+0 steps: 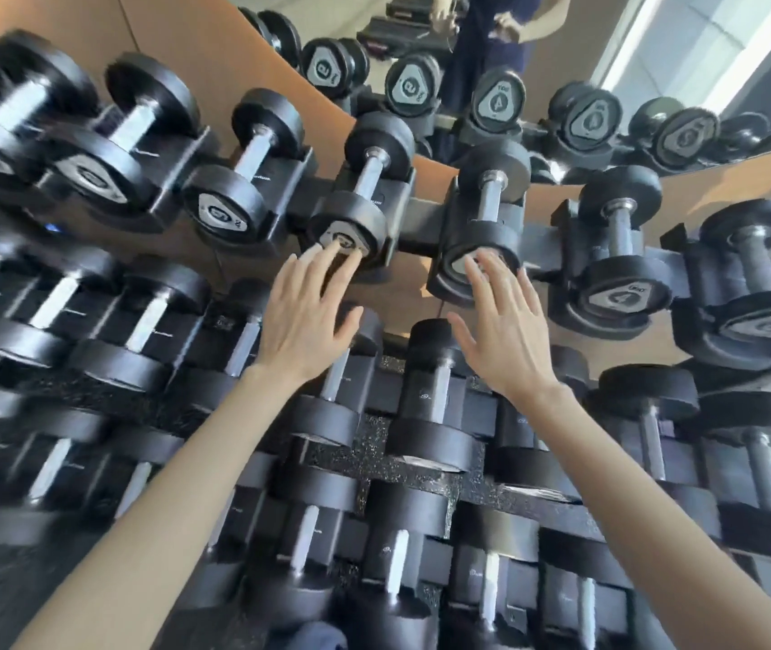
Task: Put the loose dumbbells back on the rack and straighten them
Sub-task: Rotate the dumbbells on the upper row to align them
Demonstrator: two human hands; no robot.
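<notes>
On the top tier of the rack (421, 218), both hands are at the near ends of two neighbouring dumbbells, and the coming move turns on how each one's long axis runs. The left hand (303, 316) has its grip apart, with straight, spread fingers (322, 260). The fingertips appear to touch the grey end plate of the left-centre dumbbell (367, 180), though motion blur leaves the contact uncertain. This dumbbell sits in its cradle with its handle running away from the person toward the wall, the far head leaning a little to the right. Just beside it, the right-centre dumbbell (486, 201) lies in the next cradle, its axis pointing almost straight away. The right hand (510, 330) likewise has its grip apart, flat fingers laid against the near end face and curled round nothing. Each dumbbell lies directly ahead of its own hand, end-on, so a push would probably drive it along its handle deeper into the cradle, while a turn of the end face would square it up. The lower-tier dumbbells (435, 391) lie beneath the forearms, already seated.
</notes>
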